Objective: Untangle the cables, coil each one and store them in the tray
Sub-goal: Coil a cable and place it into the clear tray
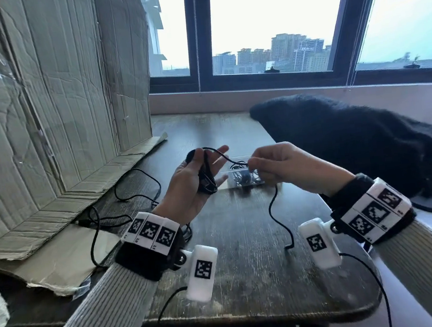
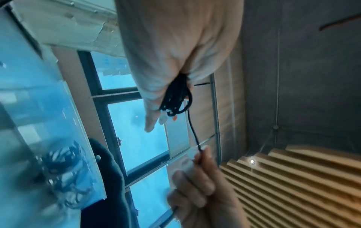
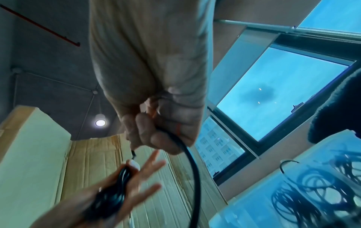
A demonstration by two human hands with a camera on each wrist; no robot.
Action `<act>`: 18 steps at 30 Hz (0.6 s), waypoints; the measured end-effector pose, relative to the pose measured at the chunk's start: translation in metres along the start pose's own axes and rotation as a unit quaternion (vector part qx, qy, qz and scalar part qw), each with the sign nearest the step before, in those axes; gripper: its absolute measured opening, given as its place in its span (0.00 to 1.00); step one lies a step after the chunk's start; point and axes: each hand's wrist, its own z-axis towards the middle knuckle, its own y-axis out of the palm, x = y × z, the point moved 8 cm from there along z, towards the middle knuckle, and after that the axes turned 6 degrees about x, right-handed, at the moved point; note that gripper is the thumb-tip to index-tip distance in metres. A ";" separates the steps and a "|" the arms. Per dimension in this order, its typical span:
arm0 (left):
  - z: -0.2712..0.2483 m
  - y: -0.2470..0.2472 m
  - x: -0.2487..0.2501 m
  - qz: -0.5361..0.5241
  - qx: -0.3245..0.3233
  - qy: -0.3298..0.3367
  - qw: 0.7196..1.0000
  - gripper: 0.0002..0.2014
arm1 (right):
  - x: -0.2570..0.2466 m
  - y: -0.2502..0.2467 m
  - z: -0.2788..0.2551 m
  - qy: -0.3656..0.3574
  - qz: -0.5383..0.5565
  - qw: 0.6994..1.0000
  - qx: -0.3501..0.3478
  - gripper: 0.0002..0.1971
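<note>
Left hand (image 1: 193,181): raised above the table (image 1: 244,253), palm turned up, fingers spread and nearly straight. A bundle of black cable (image 1: 205,176) loops lies across the palm and over the fingers, the thumb laid against it. The left wrist view shows the loops (image 2: 176,98) bunched at the base of the fingers.

Right hand (image 1: 286,168): level with the left and just beside it, fingers curled, thumb and forefinger pinching the same cable. A short span runs taut from the coil to this pinch. Below the right hand the free tail (image 1: 278,218) hangs in a loose curve, its end near the table; whether it touches cannot be told. The right wrist view shows the tail (image 3: 193,169) passing through the curled fingers (image 3: 154,137).

Tray (image 1: 242,174): clear plastic, on the table just beyond both hands and partly hidden by them. Dark cable coils lie inside it.

Second cable (image 1: 133,195): black, loose on the table to the left of the left hand, trailing toward the cardboard (image 1: 46,113).

Cardboard: creased sheets standing and lying well left of the left hand.

Dark garment (image 1: 353,145): fuzzy, heaped beyond the right hand, to its right.

Wrist bands: white, with black square markers, one on each wrist over ribbed sleeves.
</note>
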 end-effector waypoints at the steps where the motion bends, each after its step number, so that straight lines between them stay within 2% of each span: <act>1: 0.000 0.002 0.001 -0.020 0.000 0.007 1.000 0.16 | 0.004 0.006 0.000 0.005 0.007 1.000 -0.008 0.09; 5: -0.003 0.012 0.004 -0.043 0.017 0.028 0.999 0.16 | 0.028 0.038 -0.008 0.071 0.028 0.994 -0.083 0.19; 7: -0.005 0.012 0.005 -0.047 0.034 0.035 0.998 0.12 | 0.030 0.046 -0.012 0.069 -0.007 0.993 -0.098 0.22; 12: 0.002 -0.012 0.015 0.008 0.119 0.071 0.990 0.11 | 0.019 0.037 -0.016 0.023 -0.154 0.984 -0.083 0.15; 14: 0.005 -0.023 0.025 0.089 0.144 0.113 0.979 0.14 | 0.014 0.032 -0.020 0.003 -0.184 0.979 -0.084 0.14; 16: 0.005 -0.027 0.032 0.214 0.140 0.156 0.954 0.23 | 0.005 0.031 -0.024 -0.040 -0.213 0.973 -0.076 0.12; 18: 0.004 -0.018 0.030 0.382 0.097 0.195 0.898 0.31 | -0.007 0.036 -0.026 -0.097 -0.249 0.961 -0.070 0.09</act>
